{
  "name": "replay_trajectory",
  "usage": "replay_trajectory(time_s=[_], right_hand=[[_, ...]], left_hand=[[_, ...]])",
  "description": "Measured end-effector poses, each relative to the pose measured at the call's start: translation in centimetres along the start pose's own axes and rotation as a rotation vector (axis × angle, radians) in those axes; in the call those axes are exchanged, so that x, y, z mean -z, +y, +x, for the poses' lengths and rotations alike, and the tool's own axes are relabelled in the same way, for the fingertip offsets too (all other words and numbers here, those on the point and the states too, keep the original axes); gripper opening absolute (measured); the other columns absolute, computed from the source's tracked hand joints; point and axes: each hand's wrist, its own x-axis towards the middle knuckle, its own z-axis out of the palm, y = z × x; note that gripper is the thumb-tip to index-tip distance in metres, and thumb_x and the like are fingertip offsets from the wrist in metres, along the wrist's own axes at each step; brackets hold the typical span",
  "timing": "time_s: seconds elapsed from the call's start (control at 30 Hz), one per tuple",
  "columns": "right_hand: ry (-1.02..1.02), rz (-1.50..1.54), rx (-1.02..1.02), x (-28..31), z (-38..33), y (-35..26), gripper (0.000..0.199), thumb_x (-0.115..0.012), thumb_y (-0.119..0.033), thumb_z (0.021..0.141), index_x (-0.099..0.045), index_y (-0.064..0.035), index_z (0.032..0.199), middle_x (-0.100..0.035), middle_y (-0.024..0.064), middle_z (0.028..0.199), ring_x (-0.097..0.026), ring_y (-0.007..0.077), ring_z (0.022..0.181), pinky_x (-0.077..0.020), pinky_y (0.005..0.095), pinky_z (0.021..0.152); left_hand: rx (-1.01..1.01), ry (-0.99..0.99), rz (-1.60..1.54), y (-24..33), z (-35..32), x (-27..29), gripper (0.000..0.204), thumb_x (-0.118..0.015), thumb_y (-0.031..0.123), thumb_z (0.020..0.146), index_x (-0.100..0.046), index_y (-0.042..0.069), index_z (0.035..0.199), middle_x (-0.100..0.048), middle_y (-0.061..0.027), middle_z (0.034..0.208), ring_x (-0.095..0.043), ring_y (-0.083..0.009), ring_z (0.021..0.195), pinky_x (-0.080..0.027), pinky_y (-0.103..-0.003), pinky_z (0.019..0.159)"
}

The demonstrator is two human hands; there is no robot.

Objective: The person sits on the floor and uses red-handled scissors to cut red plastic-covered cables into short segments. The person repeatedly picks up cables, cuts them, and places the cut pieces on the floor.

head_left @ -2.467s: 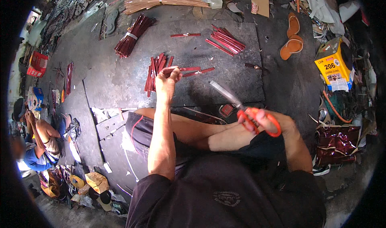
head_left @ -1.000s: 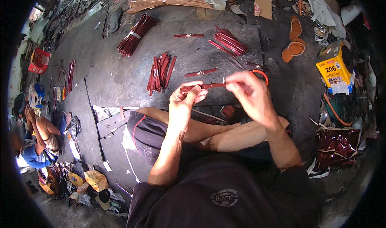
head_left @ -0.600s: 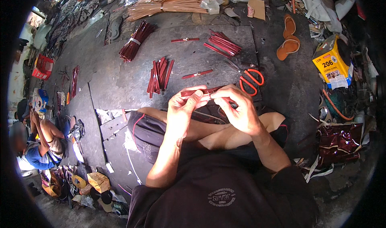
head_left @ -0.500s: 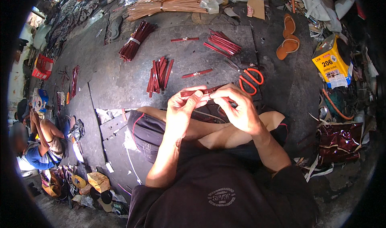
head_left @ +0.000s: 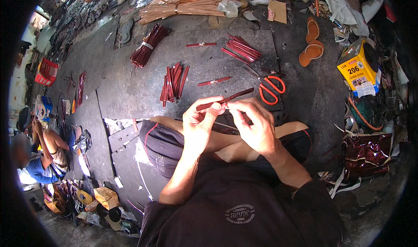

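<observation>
My left hand [head_left: 197, 127] pinches a glossy dark red strap strip [head_left: 240, 93] between thumb and fingers above my crossed legs. The strip slants up to the right, past my right fingertips. My right hand [head_left: 257, 129] is closed in a pinch at the strip's middle, on something too small to make out. Just beyond lies a red strip with a shiny fitting [head_left: 214, 81]. A similar fitted strip [head_left: 201, 44] rests farther off. Loose red strips [head_left: 175, 80] lie ahead to the left. Orange-handled scissors [head_left: 260, 78] lie to the right of my hands.
Farther out are a tied bundle of red strips [head_left: 147, 49], another red pile [head_left: 244, 49] and pale bundled strips [head_left: 183, 12]. Brown sandals [head_left: 311, 53] and a yellow box [head_left: 359, 68] stand right. Another person [head_left: 45, 164] sits at far left.
The held strip has swung clear of my right fingers, so its right end now shows. My right hand has shifted slightly toward me, its fingers curled closer.
</observation>
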Motion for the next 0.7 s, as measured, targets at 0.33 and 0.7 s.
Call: replay_trajectory(time_s=[0.33,0.7], right_hand=[[0.128,0.227,-0.295,-1.3,-1.1,-0.5,0.021,-0.069,0.000,0.084,-0.062,-0.0010,0.105,-0.067,0.0113,0.096,-0.069,0.0184,0.086,-0.0565,0.0279,0.072],[0.134,0.022,0.021,-0.8,-0.3,-0.3,0.020,-0.066,0.001,0.084,-0.062,-0.0028,0.103,-0.066,0.0119,0.094,-0.066,0.0266,0.083,-0.0537,0.0336,0.069]], left_hand=[[-0.128,-0.011,0.017,-0.7,0.0,0.1,0.028,-0.071,-0.005,0.082,-0.060,0.000,0.109,-0.068,-0.0097,0.099,-0.065,-0.0139,0.094,-0.053,-0.027,0.086],[-0.164,0.006,-0.047,-1.1,-0.1,-0.3,0.027,-0.069,-0.004,0.084,-0.059,0.000,0.109,-0.068,-0.0095,0.101,-0.064,-0.0138,0.093,-0.052,-0.028,0.086]])
